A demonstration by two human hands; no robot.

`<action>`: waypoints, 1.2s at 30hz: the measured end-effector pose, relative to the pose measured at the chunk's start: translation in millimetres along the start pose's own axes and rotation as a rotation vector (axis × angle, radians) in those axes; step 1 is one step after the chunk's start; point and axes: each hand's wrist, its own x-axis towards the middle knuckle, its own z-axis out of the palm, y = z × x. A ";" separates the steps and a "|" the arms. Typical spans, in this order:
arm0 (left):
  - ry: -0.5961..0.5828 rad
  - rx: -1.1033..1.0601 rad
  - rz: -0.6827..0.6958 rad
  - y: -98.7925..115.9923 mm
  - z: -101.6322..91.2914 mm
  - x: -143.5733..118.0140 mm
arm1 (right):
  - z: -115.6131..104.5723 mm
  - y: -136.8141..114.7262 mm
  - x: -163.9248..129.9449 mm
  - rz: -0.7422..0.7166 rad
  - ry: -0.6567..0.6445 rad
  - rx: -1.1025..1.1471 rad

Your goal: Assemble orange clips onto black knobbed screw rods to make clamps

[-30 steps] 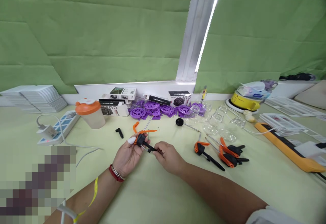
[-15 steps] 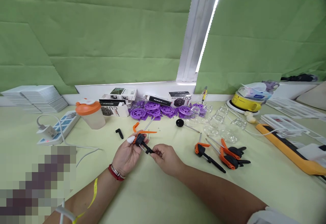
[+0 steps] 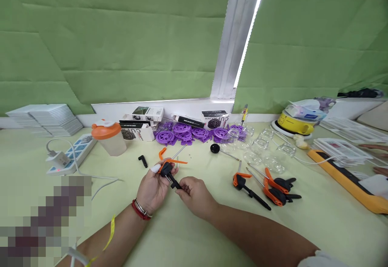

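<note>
A black-and-orange clamp-like device (image 3: pixel 165 169) with a metal rod rests in my left hand (image 3: pixel 154 190), whose fingers curl around its head; the thumb wears a white covering. My right hand (image 3: pixel 195 196) pinches the free end of the device's black arm (image 3: pixel 176 185). An orange curved piece (image 3: pixel 163 153) lies just beyond the left fingers. To the left is a small black elbow-shaped part (image 3: pixel 142 161). Right of my hands lies a similar black-and-orange device (image 3: pixel 240 181) with a long black handle, beside more orange-and-black pieces (image 3: pixel 277 190).
Purple wheel-like parts (image 3: pixel 182 129) and cartons (image 3: pixel 138 134) line the back. A shaker bottle (image 3: pixel 112 143) and a power strip (image 3: pixel 72 155) stand left. Clear plastic pieces (image 3: pixel 256 149), a black-knobbed rod (image 3: pixel 215 148) and a yellow pot (image 3: pixel 292 125) are right. Another person's hand (image 3: pixel 377 150) shows at the right edge.
My right hand has moved slightly down and left along the end of the black arm. Another person's fingers have appeared at the right edge. The view has shifted a little.
</note>
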 end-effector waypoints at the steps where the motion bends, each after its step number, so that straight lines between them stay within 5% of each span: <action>1: -0.001 -0.003 -0.001 -0.1 0.5 -0.5 | -0.1 0.1 -0.2 -0.004 0.005 0.000; 23: -0.064 0.011 -0.041 8.4 5.2 -11.9 | -12.8 7.4 1.3 -0.126 0.064 -0.053; 36: -0.107 0.198 -0.009 16.2 11.1 -18.7 | -21.4 11.8 3.6 -0.182 0.091 -0.011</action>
